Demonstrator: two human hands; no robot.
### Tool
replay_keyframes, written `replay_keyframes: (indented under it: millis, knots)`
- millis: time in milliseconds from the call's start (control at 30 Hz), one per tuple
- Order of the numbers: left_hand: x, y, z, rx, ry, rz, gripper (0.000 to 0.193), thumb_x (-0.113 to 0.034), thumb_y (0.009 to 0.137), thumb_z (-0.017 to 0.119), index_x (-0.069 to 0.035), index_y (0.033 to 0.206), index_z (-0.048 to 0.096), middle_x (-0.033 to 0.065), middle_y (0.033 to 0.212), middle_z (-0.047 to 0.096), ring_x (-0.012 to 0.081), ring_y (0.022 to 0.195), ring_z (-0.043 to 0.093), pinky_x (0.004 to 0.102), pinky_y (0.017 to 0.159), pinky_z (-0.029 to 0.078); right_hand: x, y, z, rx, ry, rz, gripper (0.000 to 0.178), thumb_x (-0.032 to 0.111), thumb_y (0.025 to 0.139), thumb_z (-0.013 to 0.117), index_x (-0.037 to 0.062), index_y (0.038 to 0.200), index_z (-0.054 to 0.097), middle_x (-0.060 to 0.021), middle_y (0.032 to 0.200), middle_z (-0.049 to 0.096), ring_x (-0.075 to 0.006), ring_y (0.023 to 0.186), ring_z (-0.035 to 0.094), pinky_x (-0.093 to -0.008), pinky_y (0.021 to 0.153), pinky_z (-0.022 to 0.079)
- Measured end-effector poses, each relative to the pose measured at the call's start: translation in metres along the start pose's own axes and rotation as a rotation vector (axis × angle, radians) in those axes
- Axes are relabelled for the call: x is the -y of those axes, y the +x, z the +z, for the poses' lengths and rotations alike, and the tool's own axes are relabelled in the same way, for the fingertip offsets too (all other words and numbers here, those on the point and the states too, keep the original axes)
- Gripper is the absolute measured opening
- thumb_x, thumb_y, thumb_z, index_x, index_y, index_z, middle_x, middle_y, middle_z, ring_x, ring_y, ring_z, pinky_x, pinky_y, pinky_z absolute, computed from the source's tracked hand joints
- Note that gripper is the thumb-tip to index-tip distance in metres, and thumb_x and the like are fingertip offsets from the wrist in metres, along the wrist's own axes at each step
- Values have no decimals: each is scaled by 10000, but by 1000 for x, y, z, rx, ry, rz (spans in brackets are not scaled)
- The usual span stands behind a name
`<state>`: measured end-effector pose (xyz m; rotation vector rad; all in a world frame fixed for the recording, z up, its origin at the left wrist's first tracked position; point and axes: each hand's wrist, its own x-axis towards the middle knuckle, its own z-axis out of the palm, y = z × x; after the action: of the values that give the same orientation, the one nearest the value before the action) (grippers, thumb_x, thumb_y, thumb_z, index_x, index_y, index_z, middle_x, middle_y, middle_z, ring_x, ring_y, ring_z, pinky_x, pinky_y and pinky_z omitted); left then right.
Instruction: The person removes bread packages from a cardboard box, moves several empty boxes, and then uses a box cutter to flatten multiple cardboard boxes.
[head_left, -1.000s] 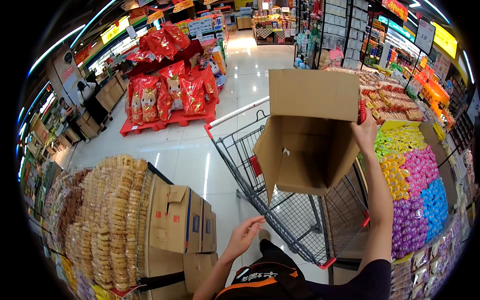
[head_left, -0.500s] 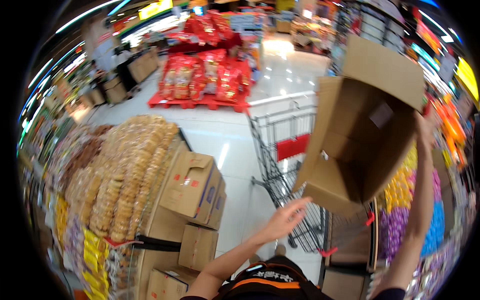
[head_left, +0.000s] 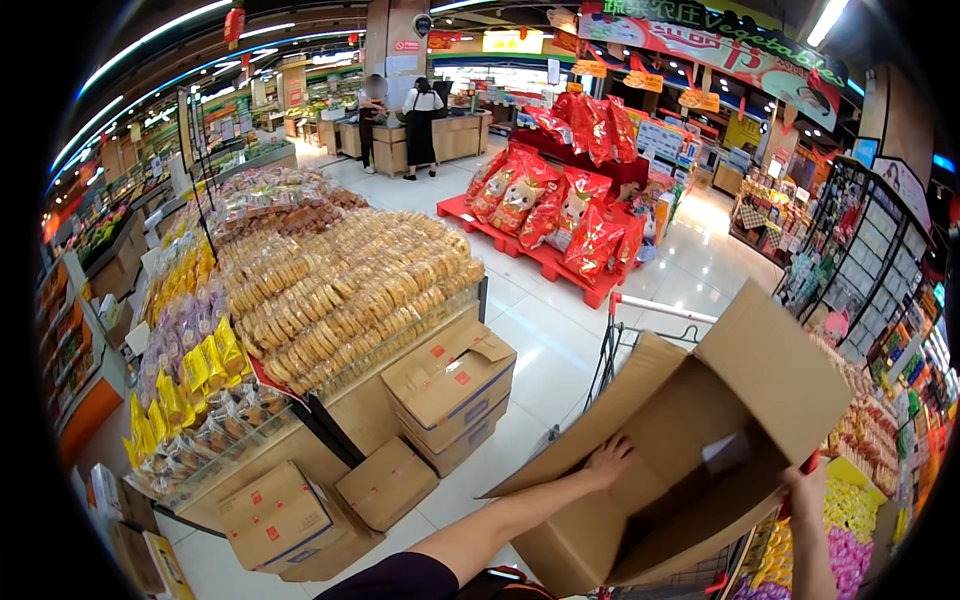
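An open, empty-looking cardboard box (head_left: 690,420) is tilted toward me in front of my body, with a small white patch on its inner wall. My right hand (head_left: 803,495) grips the box's right edge. A bit of something red shows at those fingers, too small to name. My left hand (head_left: 612,462) lies inside the box's left wall, its fingers stretched along the cardboard and holding nothing. Behind and beneath the box, a shopping cart (head_left: 660,312) is partly hidden.
Left stands a display bin of packaged round biscuits (head_left: 350,290), with closed cartons (head_left: 450,380) on the floor beside it. Red bags (head_left: 560,200) sit on a red pallet (head_left: 540,250) ahead. Bins of colourful wrapped sweets (head_left: 850,520) are at right. Two people (head_left: 420,125) stand farther off.
My view has swung right and up. The left hand has gone from below the box's lower corner to inside its left wall. The box sits lower, still in my right hand.
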<state>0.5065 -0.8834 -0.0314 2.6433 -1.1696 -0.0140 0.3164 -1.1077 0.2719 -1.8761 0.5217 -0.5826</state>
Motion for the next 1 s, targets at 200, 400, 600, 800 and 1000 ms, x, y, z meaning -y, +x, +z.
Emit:
replay_keyframes:
  millis: [200, 400, 600, 800, 1000]
  knots:
    - [4, -50, 57, -185, 303, 157, 851, -327, 746, 633, -116, 1464, 229, 133, 1503, 231, 353, 1373, 219, 489, 1098, 245, -18, 2, -13, -33, 98, 182, 247, -3, 663, 564, 60, 902, 546, -14, 631, 491, -124, 421, 444, -264, 344, 407]
    - [-5, -113, 87, 308, 116, 108, 916, -447, 715, 702, -103, 1448, 274, 123, 1453, 299, 361, 1288, 363, 504, 994, 385, -78, 11, -17, 66, 110, 384, 255, -31, 693, 571, 75, 922, 536, -3, 666, 498, -117, 449, 443, -271, 355, 389]
    - [19, -144, 142, 625, 124, -75, 318, -240, 868, 513, -48, 1056, 684, 170, 1120, 616, 388, 1124, 496, 604, 901, 363, -106, 7, 14, 87, 264, 381, 253, 68, 781, 611, 113, 1018, 534, 15, 602, 473, -113, 412, 437, -273, 358, 362]
    - [37, -138, 79, 612, 386, -31, 214, -149, 873, 532, -86, 953, 721, 114, 1044, 664, 249, 968, 654, 349, 765, 547, -99, 6, 33, 141, 175, 394, 178, 66, 725, 649, 47, 851, 524, -5, 582, 464, -106, 416, 438, -256, 395, 414]
    - [36, -109, 30, 229, 146, 104, 176, -128, 859, 533, -54, 907, 685, 118, 926, 656, 268, 889, 642, 391, 727, 529, -98, 2, 29, 63, 239, 418, 178, 28, 705, 637, 43, 851, 537, -7, 615, 477, -103, 456, 462, -251, 404, 426]
